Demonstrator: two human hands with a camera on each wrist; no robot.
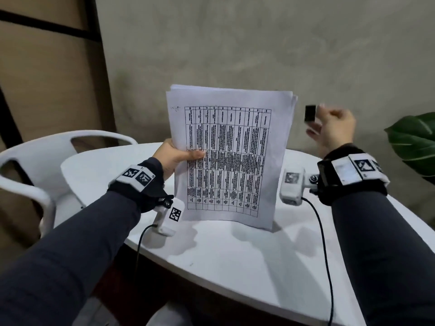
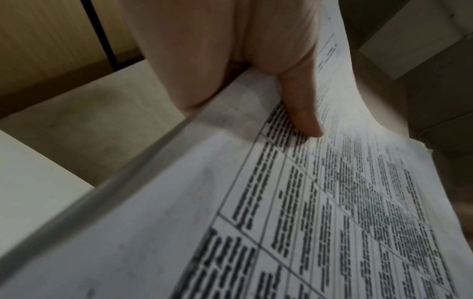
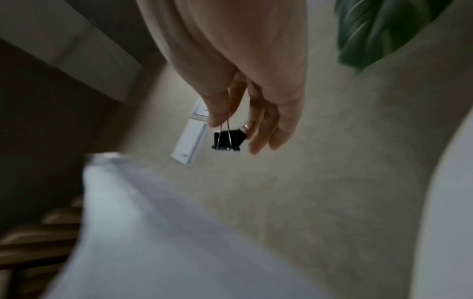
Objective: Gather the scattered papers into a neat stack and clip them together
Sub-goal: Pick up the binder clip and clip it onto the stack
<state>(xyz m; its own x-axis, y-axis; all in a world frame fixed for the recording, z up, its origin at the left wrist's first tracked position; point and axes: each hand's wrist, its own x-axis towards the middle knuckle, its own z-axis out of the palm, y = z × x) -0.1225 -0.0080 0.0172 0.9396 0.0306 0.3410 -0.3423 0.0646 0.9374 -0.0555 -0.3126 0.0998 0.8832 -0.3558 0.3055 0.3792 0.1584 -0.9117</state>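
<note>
We see the stack of papers (image 1: 231, 158) standing upright on its lower edge on the white worktop (image 1: 235, 260), its printed table facing us and the top edges of the sheets slightly uneven. Our left hand (image 1: 175, 156) grips the stack at its left edge, thumb pressed across the front sheet and fingers hidden behind. To the right of the stack's top corner and apart from it, our right hand (image 1: 334, 128) pinches a black binder clip (image 1: 310, 113) by its wire handles. A white chair (image 1: 47, 161) stands at the left, and a green leaf (image 1: 414, 135) shows at the far right.
</note>
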